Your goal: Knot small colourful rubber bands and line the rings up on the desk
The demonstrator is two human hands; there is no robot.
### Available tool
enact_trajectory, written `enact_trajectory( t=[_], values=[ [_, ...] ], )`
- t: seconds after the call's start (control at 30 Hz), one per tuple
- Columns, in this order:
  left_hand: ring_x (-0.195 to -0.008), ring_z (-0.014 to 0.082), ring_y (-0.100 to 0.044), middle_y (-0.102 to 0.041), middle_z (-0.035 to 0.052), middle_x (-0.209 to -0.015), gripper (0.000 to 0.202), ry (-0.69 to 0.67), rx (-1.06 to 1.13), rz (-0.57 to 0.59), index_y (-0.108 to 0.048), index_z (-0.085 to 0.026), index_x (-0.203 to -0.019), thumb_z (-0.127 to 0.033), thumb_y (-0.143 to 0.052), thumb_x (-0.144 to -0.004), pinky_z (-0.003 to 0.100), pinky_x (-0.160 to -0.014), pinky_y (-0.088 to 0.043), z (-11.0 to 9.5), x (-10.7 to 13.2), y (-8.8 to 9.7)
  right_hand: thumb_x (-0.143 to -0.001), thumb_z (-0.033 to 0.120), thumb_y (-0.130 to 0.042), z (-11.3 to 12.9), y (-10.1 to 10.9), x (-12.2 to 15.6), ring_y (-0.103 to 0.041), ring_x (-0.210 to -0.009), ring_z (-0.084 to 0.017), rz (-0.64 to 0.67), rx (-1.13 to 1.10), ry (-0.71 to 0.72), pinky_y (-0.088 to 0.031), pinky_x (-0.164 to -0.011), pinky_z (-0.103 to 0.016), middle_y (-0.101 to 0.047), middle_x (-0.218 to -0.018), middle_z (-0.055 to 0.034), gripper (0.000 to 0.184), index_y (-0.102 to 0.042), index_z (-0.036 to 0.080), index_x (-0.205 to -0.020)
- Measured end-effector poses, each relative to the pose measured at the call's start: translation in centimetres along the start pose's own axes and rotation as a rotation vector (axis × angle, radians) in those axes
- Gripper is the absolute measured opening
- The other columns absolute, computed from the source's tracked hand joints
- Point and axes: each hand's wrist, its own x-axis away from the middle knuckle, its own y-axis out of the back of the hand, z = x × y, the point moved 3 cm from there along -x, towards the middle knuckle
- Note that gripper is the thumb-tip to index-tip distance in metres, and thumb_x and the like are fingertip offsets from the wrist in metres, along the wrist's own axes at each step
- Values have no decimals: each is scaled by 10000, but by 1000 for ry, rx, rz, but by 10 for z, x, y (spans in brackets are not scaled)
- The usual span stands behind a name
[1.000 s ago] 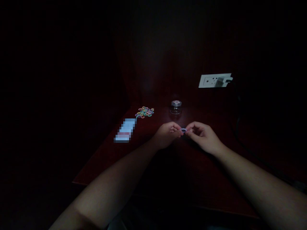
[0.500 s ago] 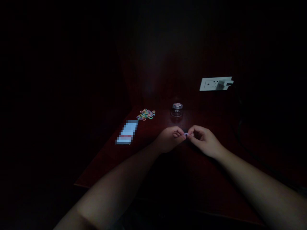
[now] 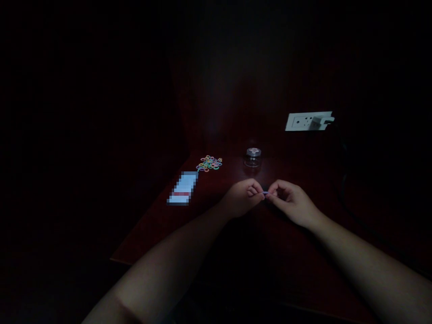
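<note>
A small purple hair tie point(image 3: 265, 192) is pinched between my two hands, just above the dark red table point(image 3: 216, 191). My left hand point(image 3: 243, 196) grips its left end with thumb and forefinger, the other fingers curled. On the other end, my right hand point(image 3: 293, 202) closes thumb and forefinger the same way. Seen edge-on, the tie looks like a short band, its ends covered by my fingertips. Beyond the hands stands a small clear jar point(image 3: 252, 160) with its lid on. Several pastel hair ties point(image 3: 209, 164) lie in a loose pile to the left.
A phone point(image 3: 183, 189) with a lit, blurred screen lies at the table's left side, near the pile. On the back wall is a white socket plate point(image 3: 297, 121) with a plugged-in charger point(image 3: 326, 121). A dark cable runs down at the right. The surroundings are very dark.
The purple hair tie showed as a small ring and now appears as a flatter, straight band between the fingertips. The whole view has shifted slightly, moving everything a little right and down.
</note>
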Motion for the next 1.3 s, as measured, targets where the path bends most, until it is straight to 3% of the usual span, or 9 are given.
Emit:
enact_trajectory(
  t=[0.8, 1.3],
  values=[
    [-613, 102, -478, -580, -9, -711, 182, -9, -301, 7, -572, -158, -835, -321, -496, -811, 217, -554, -349, -4, 1, 8, -837, 296, -517, -4, -1, -2, -499, -590, -124, 23, -10, -47, -381, -535, -239, -582, -675, -15, 141, -545, 170, -779],
    [-589, 92, -452, -551, -17, -688, 158, -13, -251, 41, -562, -151, -818, -283, -476, -816, 207, -538, -332, -5, 1, 8, -840, 291, -501, -5, -1, -3, -509, -601, -128, 59, 0, -46, -394, -564, -249, -595, -696, -17, 144, -538, 176, -761]
  ],
)
